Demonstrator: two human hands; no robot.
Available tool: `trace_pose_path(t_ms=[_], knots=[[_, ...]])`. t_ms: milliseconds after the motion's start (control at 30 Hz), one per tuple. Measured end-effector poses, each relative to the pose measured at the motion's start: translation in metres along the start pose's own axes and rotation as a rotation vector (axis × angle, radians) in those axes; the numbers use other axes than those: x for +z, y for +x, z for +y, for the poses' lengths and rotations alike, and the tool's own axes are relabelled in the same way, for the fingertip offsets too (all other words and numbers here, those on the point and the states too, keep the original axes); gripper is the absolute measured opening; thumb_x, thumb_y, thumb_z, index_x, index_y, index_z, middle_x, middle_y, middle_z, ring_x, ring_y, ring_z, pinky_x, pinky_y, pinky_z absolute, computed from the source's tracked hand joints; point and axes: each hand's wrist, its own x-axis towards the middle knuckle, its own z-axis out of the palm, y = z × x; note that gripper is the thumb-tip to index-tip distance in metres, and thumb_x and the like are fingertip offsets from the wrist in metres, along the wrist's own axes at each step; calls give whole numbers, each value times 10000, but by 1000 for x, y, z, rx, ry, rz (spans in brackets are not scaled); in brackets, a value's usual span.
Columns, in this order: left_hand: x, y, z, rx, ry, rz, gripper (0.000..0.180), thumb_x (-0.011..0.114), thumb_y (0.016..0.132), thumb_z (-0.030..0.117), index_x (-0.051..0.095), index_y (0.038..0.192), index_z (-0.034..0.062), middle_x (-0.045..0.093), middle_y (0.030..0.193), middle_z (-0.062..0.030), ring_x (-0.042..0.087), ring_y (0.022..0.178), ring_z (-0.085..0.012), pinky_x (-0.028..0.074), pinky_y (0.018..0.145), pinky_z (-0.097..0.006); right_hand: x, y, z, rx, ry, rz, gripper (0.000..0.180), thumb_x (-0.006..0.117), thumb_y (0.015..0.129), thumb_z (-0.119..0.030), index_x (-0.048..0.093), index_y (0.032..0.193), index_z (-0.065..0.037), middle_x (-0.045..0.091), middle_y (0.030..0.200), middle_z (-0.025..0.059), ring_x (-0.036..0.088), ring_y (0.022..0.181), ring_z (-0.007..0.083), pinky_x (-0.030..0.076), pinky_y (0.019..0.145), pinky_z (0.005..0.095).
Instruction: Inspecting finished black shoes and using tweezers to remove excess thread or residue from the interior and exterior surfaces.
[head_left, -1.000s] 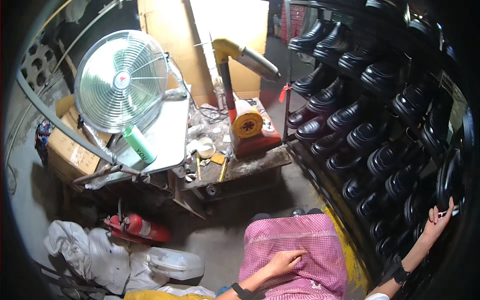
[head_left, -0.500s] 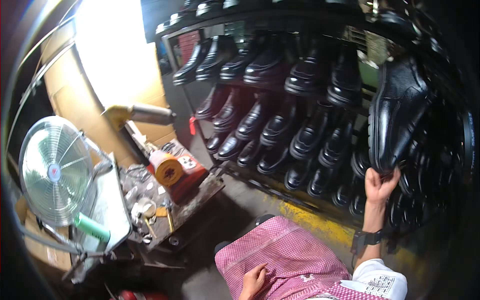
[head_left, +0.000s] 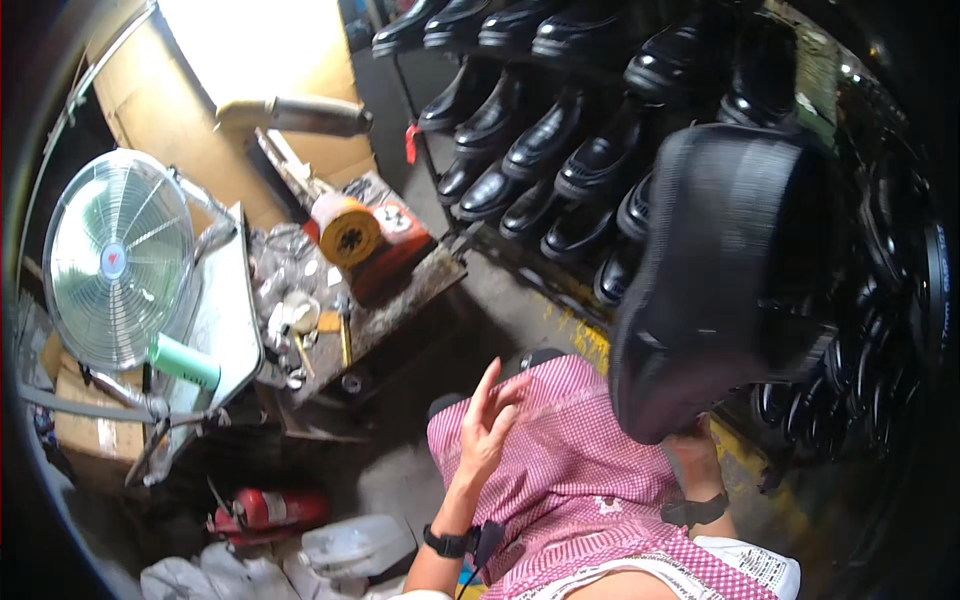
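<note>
Drawing nearer: black shoe (head_left: 705,250) in right hand (head_left: 692,448).

Room left of shoe (head_left: 700,260), rack (head_left: 522,271) behind

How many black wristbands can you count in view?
2: the left wristband is around the wrist of the left hand; the right wristband is around the wrist of the right hand, which holds a black shoe. Dark edges could hide more.

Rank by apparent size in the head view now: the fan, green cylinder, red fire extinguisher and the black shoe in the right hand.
1. Black shoe, its look enlarged by nearness to the camera
2. Fan
3. Red fire extinguisher
4. Green cylinder
</note>
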Motion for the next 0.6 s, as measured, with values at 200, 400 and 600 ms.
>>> trace_pose_path(t_ms=[200, 400, 600], knots=[[7, 0, -6, -88, 375, -130, 834, 752, 723, 297, 279, 1352, 22, 467, 1278, -175, 430, 1202, -313, 315, 1032, -384, 52, 17, 20, 268, -401, -326, 932, 788, 609, 24, 286, 1393, -16, 511, 1244, 69, 519, 1097, 154, 452, 903, 285], [-13, -38, -38, 64, 490, 299, 516, 656, 821, 260, 474, 1206, -31, 540, 1169, -153, 470, 1136, -236, 347, 987, -353, 86, 20, 37, 344, -442, -501, 860, 761, 690, -31, 267, 1390, 37, 540, 1220, 128, 568, 1043, 174, 455, 895, 261], [-34, -50, -45, -5, 5, 445, 554, 668, 797, 183, 424, 1243, -37, 518, 1194, -131, 482, 1115, -229, 369, 976, -343, 102, 53, 35, 82, -751, -533, 391, 705, 762, -61, 591, 1123, 39, 661, 943, 133, 640, 838, 173, 497, 694, 251]])
